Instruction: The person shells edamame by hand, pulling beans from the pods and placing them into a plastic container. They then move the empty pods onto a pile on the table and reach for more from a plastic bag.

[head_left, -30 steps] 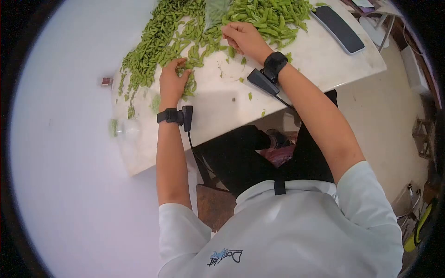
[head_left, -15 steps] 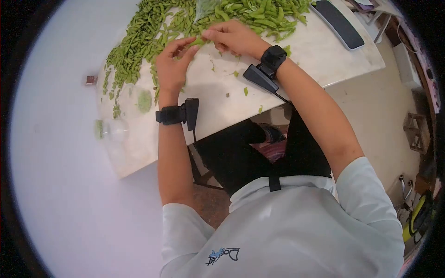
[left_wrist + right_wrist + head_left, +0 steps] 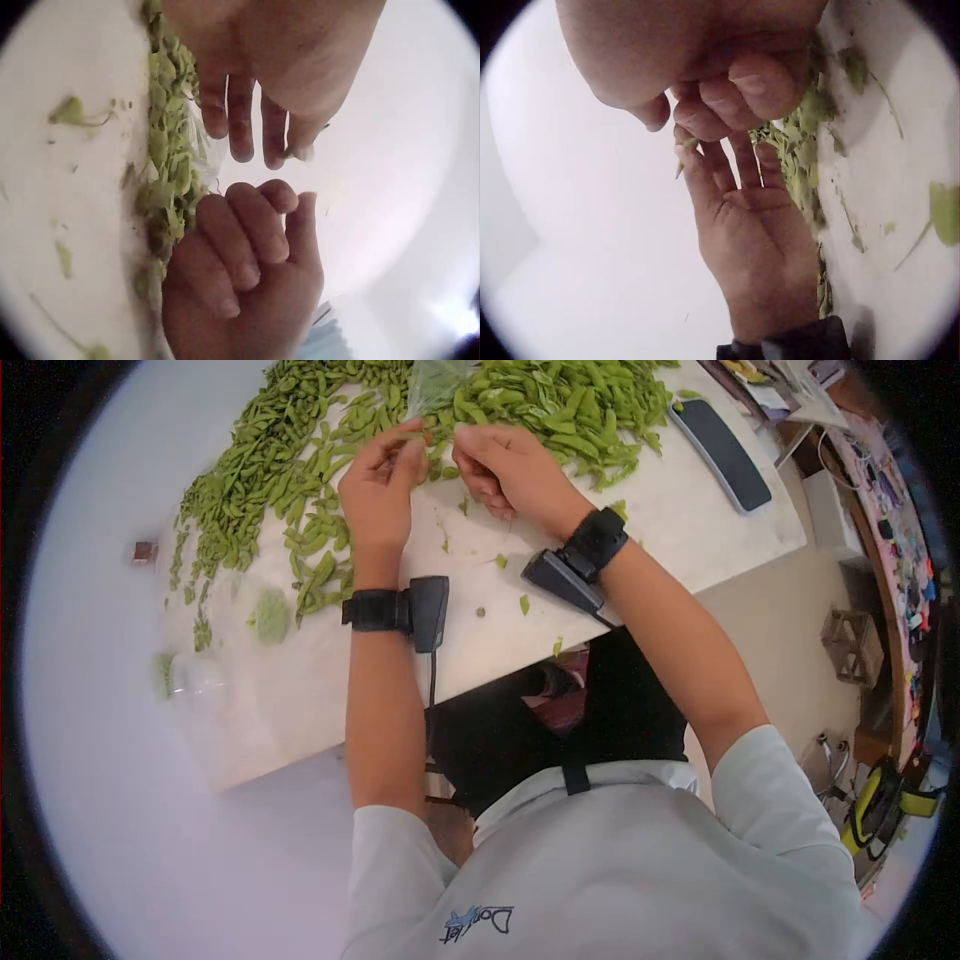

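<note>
Both hands are raised over the near side of a white table [image 3: 620, 550], fingertips facing each other with a small gap between. My left hand [image 3: 380, 500] pinches a small green pod [image 3: 688, 142] between thumb and forefinger; most of it is hidden by the fingertips. The other left fingers are held out fairly straight. On my right hand [image 3: 520, 472] the fingers are curled in toward the palm, and nothing shows between them. Green soybean pods [image 3: 240, 500] spread in a heap beyond and left of the left hand. Larger, brighter pods [image 3: 570, 410] pile up beyond the right hand.
A clear plastic bag [image 3: 435, 388] lies between the two heaps. To the right is a dark-screened phone [image 3: 722, 455]. Loose pods [image 3: 318, 570] lie beside the left wrist. A clear container [image 3: 200, 676] sits near the left edge, and leaf scraps [image 3: 524, 604] dot the front.
The left hand lifted from the pods on the table and met the right hand at a pod. Since then the hands have drawn slightly apart, the right fingers curling inward. The head view has shifted.
</note>
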Demonstrator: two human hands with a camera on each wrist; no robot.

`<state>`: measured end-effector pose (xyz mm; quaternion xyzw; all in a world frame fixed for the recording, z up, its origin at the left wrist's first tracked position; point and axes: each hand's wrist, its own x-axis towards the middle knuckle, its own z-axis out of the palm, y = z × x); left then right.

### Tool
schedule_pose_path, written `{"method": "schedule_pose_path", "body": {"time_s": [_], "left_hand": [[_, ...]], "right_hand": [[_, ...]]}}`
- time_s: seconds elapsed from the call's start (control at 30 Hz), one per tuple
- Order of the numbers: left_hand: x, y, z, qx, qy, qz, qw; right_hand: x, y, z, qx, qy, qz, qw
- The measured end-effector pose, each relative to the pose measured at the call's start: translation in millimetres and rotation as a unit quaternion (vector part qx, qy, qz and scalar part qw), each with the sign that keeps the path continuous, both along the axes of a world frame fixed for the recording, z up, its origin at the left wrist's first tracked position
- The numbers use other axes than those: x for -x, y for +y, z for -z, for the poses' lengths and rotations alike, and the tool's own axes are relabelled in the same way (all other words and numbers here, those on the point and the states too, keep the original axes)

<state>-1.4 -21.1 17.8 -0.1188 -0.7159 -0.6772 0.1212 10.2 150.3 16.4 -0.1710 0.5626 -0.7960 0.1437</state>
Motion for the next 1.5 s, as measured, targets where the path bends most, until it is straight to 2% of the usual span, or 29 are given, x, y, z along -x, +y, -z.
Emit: {"method": "schedule_pose_path", "body": {"time_s": [0.1,0.2,0.33,0.5,0.6,0.8,0.83,0.9,1.0,1.1,1.23,1.33,1.5], "left_hand": [[-8,-7,1,0.130,0.110,-0.044,0.984],[-13,-8,-4,0.171,0.081,-0.035,0.981],[-14,-10,-7,0.178,0.071,-0.022,0.981],[-13,-11,-3,0.176,0.096,0.018,0.980],[-16,-7,-6,0.154,0.065,0.025,0.986],[-9,1,8,-0.002,0.004,0.101,0.995],[-8,2,9,0.006,-0.005,0.102,0.995],[-6,2,10,0.023,-0.022,0.104,0.994],[-2,2,16,-0.021,-0.033,0.120,0.992],[0,0,16,0.006,-0.029,0.109,0.994],[-4,1,14,-0.043,-0.043,0.123,0.991],[-6,-2,15,-0.046,-0.058,0.139,0.987],[1,-9,22,-0.089,-0.047,0.183,0.978]], "right_hand": [[0,-1,-5,0.010,-0.048,0.008,0.999],[1,-4,-4,-0.030,-0.052,0.008,0.998],[0,-3,-4,-0.051,-0.072,-0.009,0.996],[0,-3,0,-0.081,-0.018,-0.018,0.996],[1,0,-1,-0.043,-0.026,-0.041,0.998],[6,6,4,0.005,-0.015,-0.060,0.998],[5,7,5,0.004,-0.014,-0.056,0.998],[5,7,5,-0.003,-0.007,-0.042,0.999],[3,4,1,-0.039,0.030,-0.003,0.999],[4,4,4,-0.064,0.082,0.025,0.994],[3,1,4,-0.096,0.137,0.056,0.984],[6,0,7,-0.114,0.195,0.060,0.972],[6,0,2,-0.146,0.218,0.059,0.963]]}}
